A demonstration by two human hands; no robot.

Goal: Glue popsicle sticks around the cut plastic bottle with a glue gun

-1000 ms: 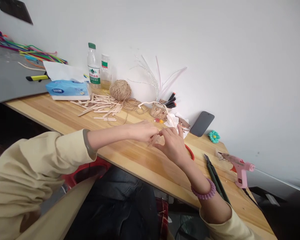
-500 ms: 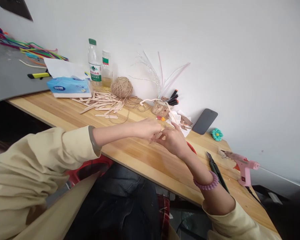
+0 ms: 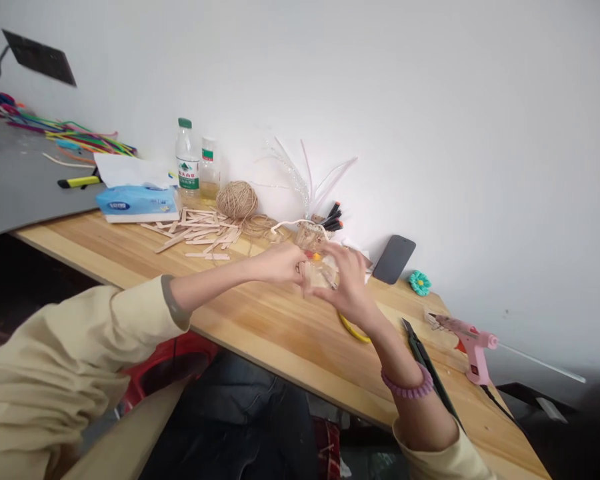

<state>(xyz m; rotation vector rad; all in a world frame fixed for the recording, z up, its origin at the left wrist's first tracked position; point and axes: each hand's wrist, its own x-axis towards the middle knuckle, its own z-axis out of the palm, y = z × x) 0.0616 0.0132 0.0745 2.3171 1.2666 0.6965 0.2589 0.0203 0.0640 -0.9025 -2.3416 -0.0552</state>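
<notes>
My left hand (image 3: 281,262) and my right hand (image 3: 349,285) meet above the middle of the wooden table (image 3: 260,313). Between them they hold a small flat piece of joined craft sticks (image 3: 319,275), lifted and tilted up. The left fingers pinch its left edge; the right fingers curl round its right side. Behind it a small basket of sticks (image 3: 311,233) with a white handle stands on the table. A yellow ring (image 3: 354,329) lies under my right wrist.
Loose craft sticks (image 3: 200,228), a twine ball (image 3: 237,199), two bottles (image 3: 189,159), a tissue pack (image 3: 138,202), markers (image 3: 332,217), a phone (image 3: 394,259), a teal flower (image 3: 419,282), a utility knife (image 3: 425,363) and a pink glue gun (image 3: 467,339) lie around.
Both hands have raised the stick piece off the table and tipped it upright. The view has dropped a little; the ring by my right wrist shows yellow instead of red.
</notes>
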